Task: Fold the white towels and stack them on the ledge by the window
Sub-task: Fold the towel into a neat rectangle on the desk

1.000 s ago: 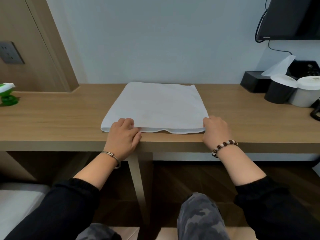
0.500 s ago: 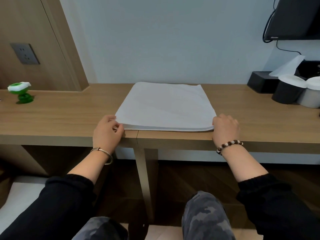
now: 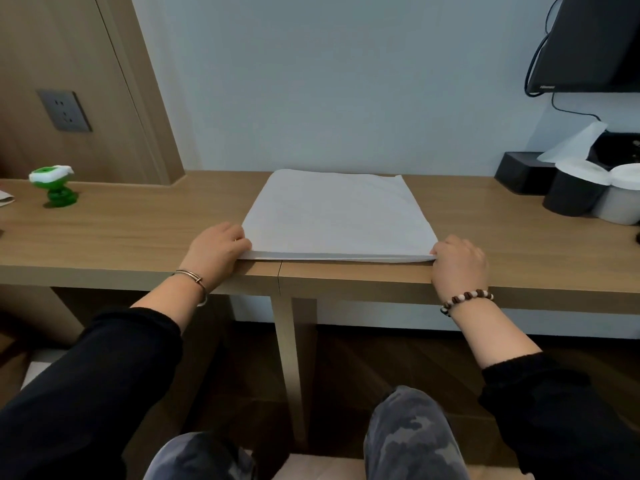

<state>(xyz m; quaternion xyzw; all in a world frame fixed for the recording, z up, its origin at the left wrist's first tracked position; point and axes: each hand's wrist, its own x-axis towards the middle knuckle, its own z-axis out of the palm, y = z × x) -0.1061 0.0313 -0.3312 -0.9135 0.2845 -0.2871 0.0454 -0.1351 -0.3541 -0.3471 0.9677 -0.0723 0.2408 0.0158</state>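
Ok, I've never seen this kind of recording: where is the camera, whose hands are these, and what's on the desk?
There is no machine here: a person works with bare hands, and the picture comes from a camera worn on their head, looking forward and down. The left hand and the right hand reach in from below. A folded white towel lies flat on the wooden desk, near its front edge. Each hand grips one near corner of it. Further off stand a small green and white object at the left, and a black cup, a white cup and a tissue box at the right. No window ledge is in view.
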